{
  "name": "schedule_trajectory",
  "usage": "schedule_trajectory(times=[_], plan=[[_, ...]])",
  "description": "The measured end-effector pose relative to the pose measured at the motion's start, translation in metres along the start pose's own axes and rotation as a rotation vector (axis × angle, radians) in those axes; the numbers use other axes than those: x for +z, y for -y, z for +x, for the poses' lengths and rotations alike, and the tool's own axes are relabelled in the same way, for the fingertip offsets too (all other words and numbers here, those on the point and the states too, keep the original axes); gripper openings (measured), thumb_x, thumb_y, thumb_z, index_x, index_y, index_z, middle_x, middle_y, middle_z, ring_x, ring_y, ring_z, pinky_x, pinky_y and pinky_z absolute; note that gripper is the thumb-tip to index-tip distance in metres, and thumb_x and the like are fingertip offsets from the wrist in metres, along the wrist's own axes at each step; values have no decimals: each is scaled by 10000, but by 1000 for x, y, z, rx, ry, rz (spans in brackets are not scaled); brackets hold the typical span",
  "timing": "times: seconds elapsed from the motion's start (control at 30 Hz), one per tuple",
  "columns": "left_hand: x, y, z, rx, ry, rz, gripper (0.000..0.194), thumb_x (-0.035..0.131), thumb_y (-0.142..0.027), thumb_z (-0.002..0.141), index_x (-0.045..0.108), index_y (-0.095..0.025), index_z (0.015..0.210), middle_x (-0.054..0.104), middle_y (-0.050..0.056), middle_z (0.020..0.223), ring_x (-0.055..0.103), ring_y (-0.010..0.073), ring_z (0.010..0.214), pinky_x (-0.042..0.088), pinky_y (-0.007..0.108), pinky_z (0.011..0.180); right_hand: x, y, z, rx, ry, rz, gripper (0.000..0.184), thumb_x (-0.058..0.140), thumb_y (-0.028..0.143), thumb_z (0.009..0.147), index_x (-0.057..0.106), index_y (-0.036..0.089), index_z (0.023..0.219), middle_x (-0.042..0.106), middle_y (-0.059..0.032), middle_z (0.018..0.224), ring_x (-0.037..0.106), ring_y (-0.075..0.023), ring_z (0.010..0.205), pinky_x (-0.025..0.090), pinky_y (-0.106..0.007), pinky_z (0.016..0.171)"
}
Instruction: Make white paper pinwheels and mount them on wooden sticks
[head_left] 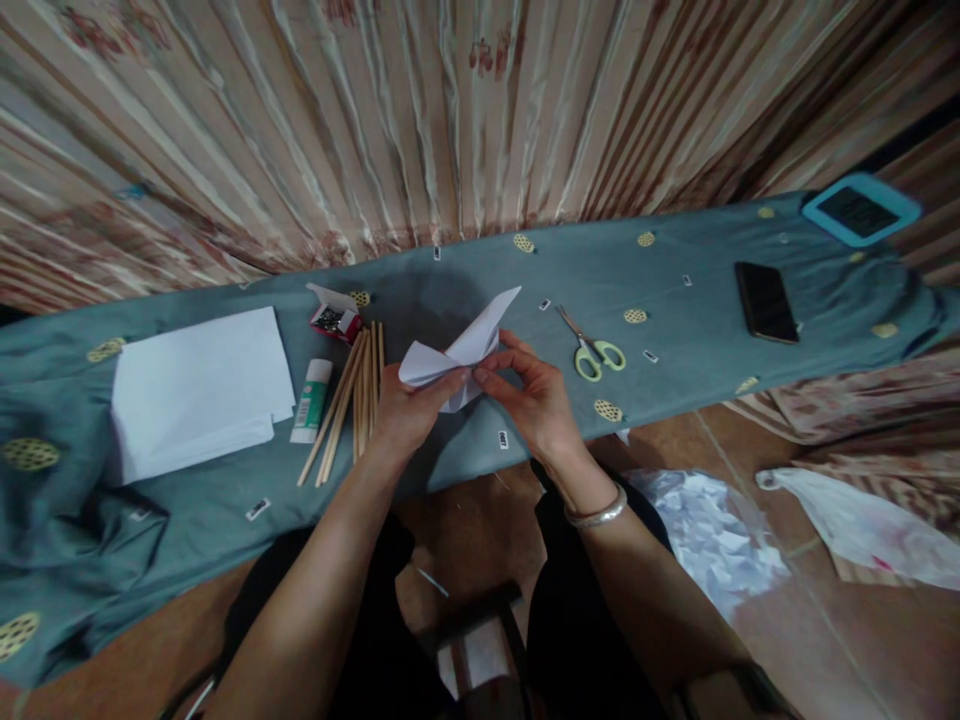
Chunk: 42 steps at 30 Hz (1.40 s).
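- Folded paper (477,335): smooth, matt.
- Sticks (361,390) left of the folded paper: wood.
- Scissors (589,342) right of the folded paper: metal blades, plastic handles.
- Cloth (690,320) under the folded paper: matt.

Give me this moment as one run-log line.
left grip: holding folded paper | right grip: pinching same paper | scissors: lying unheld to the right | glue stick: between paper stack and wooden sticks

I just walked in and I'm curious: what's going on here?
Someone's left hand and right hand share a grip on a folded paper, its points flaring outward, with the fingers meeting near its middle. On the cloth, sticks, glue and white sheets lie to the left; scissors and a phone lie to the right, untouched.
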<state>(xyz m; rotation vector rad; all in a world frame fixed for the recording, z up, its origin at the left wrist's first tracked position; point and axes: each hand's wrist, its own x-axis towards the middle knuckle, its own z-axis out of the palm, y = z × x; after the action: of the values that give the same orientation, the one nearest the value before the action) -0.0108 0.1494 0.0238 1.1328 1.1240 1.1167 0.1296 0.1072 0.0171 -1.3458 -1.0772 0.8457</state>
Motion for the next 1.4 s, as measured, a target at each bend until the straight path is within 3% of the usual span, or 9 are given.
schedule_trajectory(times=[0.13, 0.27, 0.4, 0.63, 0.83, 1.1, 1.4], plan=[[-1, 3, 1, 71, -20, -4, 195, 830, -252, 560, 720, -131, 668, 716, 22, 634, 667, 166, 593, 543, 239, 538, 0, 0, 0, 8, -65, -62, 164, 769, 339, 697, 683, 229, 785, 595, -83, 1324, 518, -274, 1303, 325, -489, 1150], [-1, 5, 1, 59, -25, -1, 213, 837, -268, 549, 721, -137, 671, 727, 26, 646, 682, 185, 606, 561, 250, 542, -1, 2, 1, 31, -141, -147, 515, 800, 349, 640, 637, 213, 1108, 544, -123, 1399, 489, -287, 1328, 338, -515, 1143], [-1, 6, 0, 52, -20, -2, 207, 837, -260, 545, 730, -139, 674, 734, 29, 655, 687, 185, 609, 566, 248, 542, -5, 3, 2, 35, -85, -135, 731, 803, 369, 642, 527, 232, 1305, 567, -102, 1382, 494, -279, 1322, 352, -513, 1139], [0, 5, -2, 3, -2, -63, 243, 851, -246, 526, 736, -136, 709, 749, 48, 703, 693, 190, 636, 589, 272, 603, -10, 6, 2, 103, -4, 15, 946, 837, 338, 637, 360, 247, 1449, 718, -49, 1041, 668, -258, 1026, 498, -486, 1002], [0, 3, -2, 8, -9, -35, 254, 856, -236, 511, 735, -134, 709, 744, 50, 699, 695, 201, 648, 585, 276, 588, -11, 8, 1, 144, -7, 19, 966, 848, 329, 625, 363, 248, 1456, 713, -16, 922, 693, -238, 878, 551, -467, 910], [-1, -2, -3, 24, 4, 41, 210, 840, -255, 528, 716, -120, 630, 703, 33, 592, 642, 164, 543, 521, 238, 488, -12, 14, 1, 180, 56, 78, 816, 833, 315, 631, 467, 261, 1358, 712, 9, 851, 678, -204, 766, 590, -409, 772], [-1, 5, -4, 0, -3, 36, 226, 845, -276, 528, 712, -141, 650, 693, 22, 601, 637, 162, 548, 518, 239, 501, -10, 12, 1, 248, 116, 203, 750, 832, 346, 619, 496, 293, 1288, 700, 30, 821, 667, -194, 714, 580, -383, 686]])
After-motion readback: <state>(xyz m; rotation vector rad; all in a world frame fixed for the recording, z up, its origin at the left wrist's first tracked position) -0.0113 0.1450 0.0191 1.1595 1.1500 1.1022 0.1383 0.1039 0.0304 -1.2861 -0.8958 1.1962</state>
